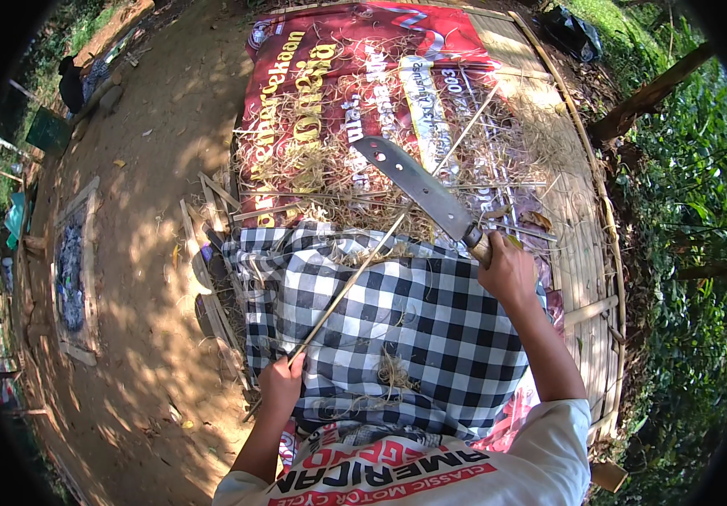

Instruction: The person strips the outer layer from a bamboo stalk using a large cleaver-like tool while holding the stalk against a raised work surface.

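My right hand point(508, 271) is wrapped round the wooden handle of a machete point(421, 185). Its broad dark blade, with a few holes near the tip, points up and to the left. Close to my left thigh, my left hand point(281, 386) is closed on a long thin bamboo strip point(342, 295). The strip runs slantwise up to the right, and the blade crosses over it. A black-and-white checked cloth point(431, 325) covers my lap, with a small tuft of shavings point(395, 371) on it.
Curly shavings point(313, 169) and several thin strips litter a red printed banner point(296, 93) on a bamboo-slat platform point(578, 244). Wood pieces point(207, 278) lie along its left edge. A wood-framed fire pit point(72, 270) with ash is set in the dirt ground at left. Plants grow at right.
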Motion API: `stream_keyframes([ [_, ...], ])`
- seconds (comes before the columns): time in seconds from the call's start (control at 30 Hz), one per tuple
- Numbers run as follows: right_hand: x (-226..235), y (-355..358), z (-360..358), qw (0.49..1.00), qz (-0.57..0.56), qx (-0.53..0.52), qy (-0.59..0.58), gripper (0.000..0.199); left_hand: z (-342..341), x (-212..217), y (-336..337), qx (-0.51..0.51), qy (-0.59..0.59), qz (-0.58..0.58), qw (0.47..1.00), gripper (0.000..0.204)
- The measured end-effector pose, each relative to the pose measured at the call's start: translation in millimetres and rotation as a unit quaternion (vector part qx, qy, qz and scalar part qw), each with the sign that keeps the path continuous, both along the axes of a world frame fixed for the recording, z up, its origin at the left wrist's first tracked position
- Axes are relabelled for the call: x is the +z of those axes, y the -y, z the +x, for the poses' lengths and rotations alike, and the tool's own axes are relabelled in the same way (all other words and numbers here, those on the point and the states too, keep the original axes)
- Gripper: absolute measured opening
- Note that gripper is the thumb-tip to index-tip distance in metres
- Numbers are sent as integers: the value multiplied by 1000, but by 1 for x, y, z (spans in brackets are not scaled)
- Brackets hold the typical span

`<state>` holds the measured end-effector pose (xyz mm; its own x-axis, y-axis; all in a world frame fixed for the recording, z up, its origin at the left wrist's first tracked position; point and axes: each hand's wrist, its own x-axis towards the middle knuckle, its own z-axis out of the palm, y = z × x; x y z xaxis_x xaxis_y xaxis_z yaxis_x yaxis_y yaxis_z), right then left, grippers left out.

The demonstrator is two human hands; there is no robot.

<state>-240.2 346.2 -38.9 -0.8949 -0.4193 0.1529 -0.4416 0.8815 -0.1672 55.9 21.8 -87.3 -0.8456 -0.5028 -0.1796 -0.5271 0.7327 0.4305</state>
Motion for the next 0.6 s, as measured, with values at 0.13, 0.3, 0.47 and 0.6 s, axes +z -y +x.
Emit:
stream_keyframes([
  [0.13, -4, 38, 35, 991, -23, 124, 42, 21, 1, -5, 0, -2, 7, -5, 1000, 47],
  [0.3, -20, 72, 45, 981, 2, 188, 42, 14, 1, 0, 0, -3, 24, -1, 1000, 49],
  [0.47, -32, 70, 36, 983, 31, 177, 48, 29, -2, 9, -2, -1, 27, -2, 1000, 49],
  [0.6, -36, 59, 29, 983, 10, 176, 42, 38, -3, 9, -1, 2, 38, 0, 999, 49],
])
